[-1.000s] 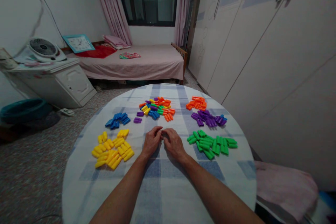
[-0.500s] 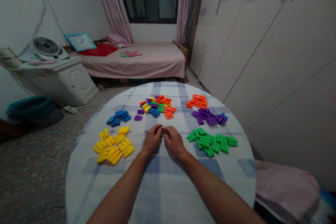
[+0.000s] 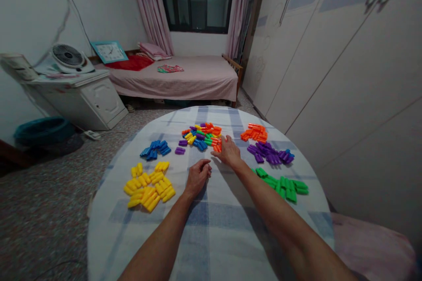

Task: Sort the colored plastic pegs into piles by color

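Note:
A round table with a blue-checked white cloth [image 3: 224, 232] carries plastic pieces shaped like short capsules, sorted by colour. My right hand [image 3: 229, 151] reaches forward, its fingertips at the orange pieces on the edge of a mixed-colour heap [image 3: 201, 136]. My left hand [image 3: 198, 178] rests curled on the cloth near the middle, and nothing shows in it. Around them lie a yellow group [image 3: 148, 186], a blue group [image 3: 154, 149], an orange group [image 3: 254, 132], a purple group with a few blue pieces [image 3: 268, 154], and a green group [image 3: 281, 185]. Two purple pieces [image 3: 180, 150] lie apart beside the heap.
The table edge curves around the pieces, with speckled floor to the left. Tall white wardrobe doors stand on the right. Ahead are a pink-covered bed [image 3: 198, 79] and a white cabinet [image 3: 89, 101] bearing a fan [image 3: 68, 58]. A teal basin [image 3: 42, 131] sits on the floor.
My right hand has left my left hand and moved forward to the mixed heap. My left hand has drawn back slightly. The whole view has shifted a little as my head moved.

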Available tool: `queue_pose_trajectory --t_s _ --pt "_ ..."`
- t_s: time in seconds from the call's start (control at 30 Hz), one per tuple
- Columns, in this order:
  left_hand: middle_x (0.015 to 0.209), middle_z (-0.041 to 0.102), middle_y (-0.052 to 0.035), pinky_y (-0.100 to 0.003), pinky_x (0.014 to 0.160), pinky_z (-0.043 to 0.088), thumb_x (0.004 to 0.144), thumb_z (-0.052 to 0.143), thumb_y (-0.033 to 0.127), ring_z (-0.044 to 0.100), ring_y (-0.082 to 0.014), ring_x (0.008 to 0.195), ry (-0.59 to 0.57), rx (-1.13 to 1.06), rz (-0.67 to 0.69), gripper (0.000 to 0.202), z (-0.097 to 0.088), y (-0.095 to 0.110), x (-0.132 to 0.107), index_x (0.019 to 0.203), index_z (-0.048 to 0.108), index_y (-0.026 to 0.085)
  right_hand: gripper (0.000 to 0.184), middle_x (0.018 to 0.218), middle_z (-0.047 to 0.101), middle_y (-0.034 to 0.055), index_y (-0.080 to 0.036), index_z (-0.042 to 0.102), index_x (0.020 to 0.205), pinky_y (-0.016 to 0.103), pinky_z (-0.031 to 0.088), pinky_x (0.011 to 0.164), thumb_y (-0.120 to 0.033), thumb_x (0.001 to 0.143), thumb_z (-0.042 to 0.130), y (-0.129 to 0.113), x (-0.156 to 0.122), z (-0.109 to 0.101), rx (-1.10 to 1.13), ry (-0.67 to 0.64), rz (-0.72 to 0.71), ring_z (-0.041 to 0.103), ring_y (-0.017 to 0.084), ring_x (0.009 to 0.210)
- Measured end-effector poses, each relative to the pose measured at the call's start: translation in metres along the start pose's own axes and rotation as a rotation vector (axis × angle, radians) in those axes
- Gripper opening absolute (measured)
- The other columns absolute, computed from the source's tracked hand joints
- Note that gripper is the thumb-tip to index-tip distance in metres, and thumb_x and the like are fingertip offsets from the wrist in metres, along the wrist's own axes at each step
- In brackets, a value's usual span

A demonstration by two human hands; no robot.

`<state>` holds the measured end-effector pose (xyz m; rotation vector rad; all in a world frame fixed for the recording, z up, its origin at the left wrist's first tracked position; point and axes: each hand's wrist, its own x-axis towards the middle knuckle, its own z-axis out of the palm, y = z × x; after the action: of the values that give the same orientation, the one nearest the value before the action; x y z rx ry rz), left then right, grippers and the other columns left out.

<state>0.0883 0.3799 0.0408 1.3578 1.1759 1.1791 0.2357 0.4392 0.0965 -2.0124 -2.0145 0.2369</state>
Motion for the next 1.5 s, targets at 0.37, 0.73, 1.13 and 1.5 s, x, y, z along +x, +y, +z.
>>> queue_pose_trajectory --t_s 0.37,0.73,1.13,1.5 --pt "0.077 0.063 -0.0032 -0.022 0.059 0.048 0.083 0.048 0.034 0.057 -0.0093 0.060 -0.011 0.042 -0.007 0.033 0.001 -0.002 0.002 0.105 0.062 0.012 0.050 0.122 0.046 0.0152 -0.017 0.048 0.122 0.036 0.047 0.079 -0.046 0.082 0.056 0.012 0.014 -0.002 -0.114 -0.159 0.030 0.059 0.027 0.100" --pt "0.077 0.064 -0.0032 -0.022 0.059 0.047 0.084 0.049 0.035 0.057 -0.0089 0.060 -0.009 0.061 -0.026 0.033 0.000 0.001 0.000 0.104 0.063 0.013 0.045 0.119 0.045 0.0135 -0.018 0.047 0.121 0.029 0.044 0.073 -0.038 0.083 0.058 0.041 0.035 -0.010 -0.186 -0.064 -0.009 0.060 0.022 0.091" --pt "0.077 0.062 -0.0026 -0.021 0.060 0.047 0.086 0.046 0.032 0.057 -0.0086 0.060 -0.019 0.084 -0.026 0.031 0.001 0.004 -0.001 0.103 0.063 0.013 0.043 0.122 0.053 0.0173 -0.016 0.053 0.123 0.048 0.034 0.092 -0.041 0.089 0.046 0.090 0.097 -0.008 -0.366 0.081 0.066 0.046 0.032 0.114" --pt "0.077 0.063 -0.0020 -0.021 0.060 0.046 0.086 0.047 0.032 0.057 -0.0086 0.060 -0.018 0.087 -0.027 0.030 0.002 -0.002 0.000 0.104 0.064 0.015 0.044 0.121 0.056 0.0135 -0.016 0.055 0.127 0.037 0.035 0.095 -0.039 0.090 0.050 0.058 0.077 -0.002 -0.231 0.158 -0.258 0.045 0.027 0.115"
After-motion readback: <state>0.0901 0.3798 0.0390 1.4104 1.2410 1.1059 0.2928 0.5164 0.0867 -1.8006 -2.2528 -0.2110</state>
